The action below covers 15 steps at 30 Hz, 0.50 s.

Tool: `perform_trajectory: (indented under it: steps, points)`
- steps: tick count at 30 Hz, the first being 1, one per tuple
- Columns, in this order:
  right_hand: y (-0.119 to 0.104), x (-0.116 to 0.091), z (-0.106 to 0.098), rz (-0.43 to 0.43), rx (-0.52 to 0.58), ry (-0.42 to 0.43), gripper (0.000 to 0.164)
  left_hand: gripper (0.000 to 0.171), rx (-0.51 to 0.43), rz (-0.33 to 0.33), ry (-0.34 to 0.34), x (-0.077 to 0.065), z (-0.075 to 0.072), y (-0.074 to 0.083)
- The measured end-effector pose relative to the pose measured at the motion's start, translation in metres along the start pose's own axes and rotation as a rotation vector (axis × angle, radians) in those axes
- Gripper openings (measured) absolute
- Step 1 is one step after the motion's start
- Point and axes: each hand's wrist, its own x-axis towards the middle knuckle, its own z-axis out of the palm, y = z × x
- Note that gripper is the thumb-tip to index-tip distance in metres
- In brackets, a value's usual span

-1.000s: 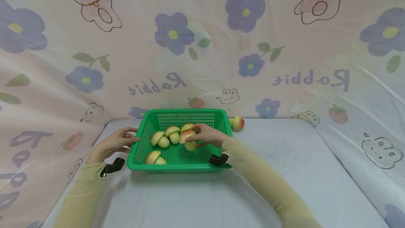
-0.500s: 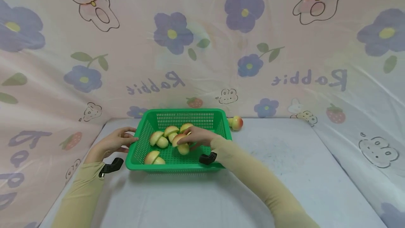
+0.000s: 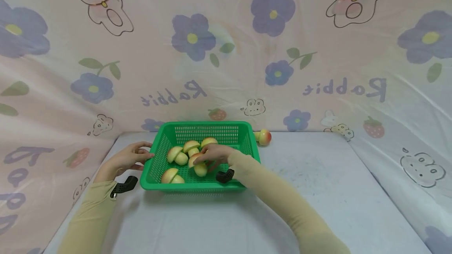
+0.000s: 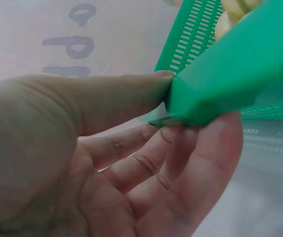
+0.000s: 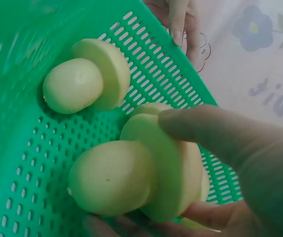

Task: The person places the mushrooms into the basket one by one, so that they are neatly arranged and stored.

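A green plastic basket sits on the table. At its left side, my left hand holds the rim, thumb above and fingers beneath, as the left wrist view shows at the basket's corner. Inside the basket my right hand pinches a toy mushroom, low over the perforated floor; its round stem and flat cap underside face the right wrist camera. Around it in the basket lie several similar yellow-green mushrooms with reddish caps, including a front-left mushroom and a back-left mushroom.
Outside the basket, by its back right corner, lies another mushroom. A pale cloth covers the table. A curtain printed with flowers and rabbits hangs behind and at both sides.
My right hand has moved left, toward me and lower in the basket, carrying the pinched mushroom with it. The left hand has stayed on the rim.
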Motion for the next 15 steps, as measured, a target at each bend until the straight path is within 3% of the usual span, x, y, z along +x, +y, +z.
perform_trajectory:
  steps: [15]
  points:
    - [0.0003,0.0059,0.008,0.028,0.031,-0.037,0.025,0.056,-0.012,0.0,-0.01,-0.0003,0.0002,0.0012]
